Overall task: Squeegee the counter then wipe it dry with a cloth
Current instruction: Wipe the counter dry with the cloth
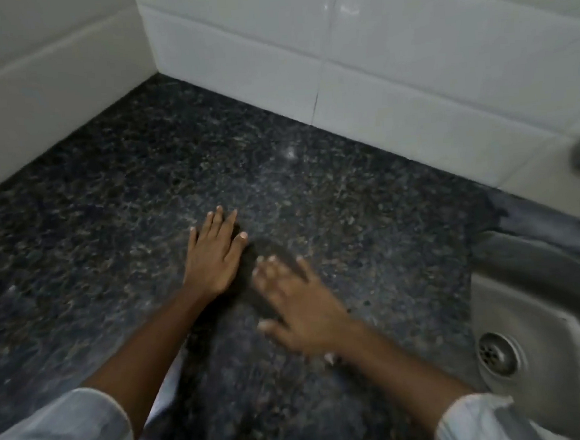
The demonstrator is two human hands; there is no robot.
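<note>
Seemingly at the drying stage — no squeegee in sight, left hand (pixel 215 256) flat with fingers together, blurred right hand (pixel 301 305) fingers apart, both pressing a dark cloth (pixel 269 283) mid-bench (pixel 107 184).

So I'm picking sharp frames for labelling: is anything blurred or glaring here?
Head view: the right hand is smeared by motion blur, the left hand is sharper; soft glare on the white tiles; the dark granite counter is dim; wide-angle bending at the edges.
</note>
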